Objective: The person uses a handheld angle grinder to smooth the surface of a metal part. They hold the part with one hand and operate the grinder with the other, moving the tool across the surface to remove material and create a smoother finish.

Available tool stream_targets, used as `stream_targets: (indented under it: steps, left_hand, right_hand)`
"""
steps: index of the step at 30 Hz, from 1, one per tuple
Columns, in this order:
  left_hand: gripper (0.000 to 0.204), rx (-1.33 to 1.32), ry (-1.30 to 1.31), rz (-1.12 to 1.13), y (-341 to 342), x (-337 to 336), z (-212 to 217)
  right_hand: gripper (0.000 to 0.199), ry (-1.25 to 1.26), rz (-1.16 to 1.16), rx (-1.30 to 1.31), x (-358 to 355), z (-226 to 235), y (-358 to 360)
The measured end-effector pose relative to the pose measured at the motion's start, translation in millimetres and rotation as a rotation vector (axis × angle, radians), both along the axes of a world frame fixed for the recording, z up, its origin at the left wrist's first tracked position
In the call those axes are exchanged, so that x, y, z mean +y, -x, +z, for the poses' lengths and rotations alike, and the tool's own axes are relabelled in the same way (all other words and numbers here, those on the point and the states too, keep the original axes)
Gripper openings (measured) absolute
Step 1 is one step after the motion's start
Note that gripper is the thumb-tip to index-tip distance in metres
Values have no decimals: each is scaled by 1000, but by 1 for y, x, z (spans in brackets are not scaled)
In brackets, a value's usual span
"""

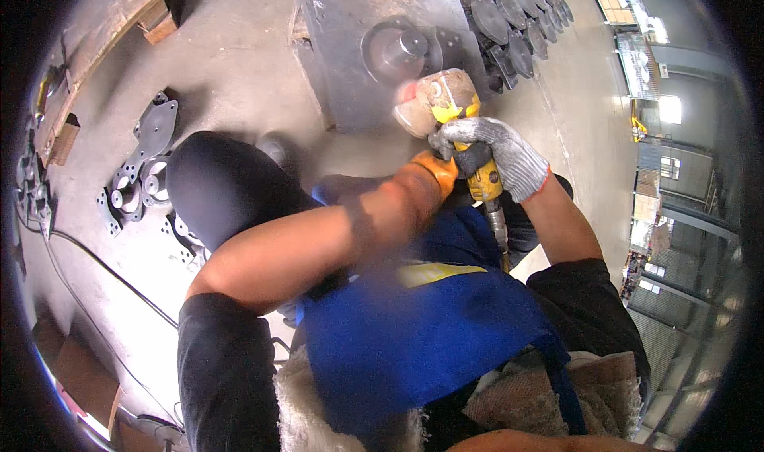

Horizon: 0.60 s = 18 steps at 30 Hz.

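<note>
Grinder (458, 126): yellow, long axis running away from the body, its head beside the grey metal block (374, 46). Right hand (497, 153) fingers wrapped around its handle; left hand (434, 173), orange-gloved, closed just behind.

- My right hand (500, 156) wears a knitted grey cloth glove, nubbly and matt, with an orange cuff.
- My left hand (434, 172) is in an orange glove that looks smooth and rubbery.
- The grinder (465, 146) I grip has a yellow plastic body with a dull, scuffed sheen; its head looks worn, dusty metal.
- The steel block (374, 46) is grey metal, matt and rough, with a smoother machined round boss.
- The flat plates (147, 157) on the floor are dull grey metal.
- The floor (239, 70) is pale concrete, dusty and matt.
- My apron (414, 333) is blue cloth, soft and matt.
</note>
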State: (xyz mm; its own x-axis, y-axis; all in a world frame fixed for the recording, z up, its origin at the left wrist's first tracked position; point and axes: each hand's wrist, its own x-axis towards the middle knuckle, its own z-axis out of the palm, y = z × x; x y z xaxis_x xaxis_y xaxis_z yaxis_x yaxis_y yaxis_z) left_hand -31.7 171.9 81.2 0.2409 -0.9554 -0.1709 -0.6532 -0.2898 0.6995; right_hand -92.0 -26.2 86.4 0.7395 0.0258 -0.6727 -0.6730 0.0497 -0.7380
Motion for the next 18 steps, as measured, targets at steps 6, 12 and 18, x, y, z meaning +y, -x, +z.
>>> stream_targets:
  steps: [6,12,18]
  left_hand:
    - [29,-314,152,145,28,-28,-88]
    - [17,-137,98,230,21,-43,-128]
    - [23,323,68,290,-6,-26,-66]
  right_hand:
    - [20,81,-217,72,18,-15,-27]
    - [22,66,-264,80,25,-28,-39]
    - [26,100,-188,21,24,-28,-41]
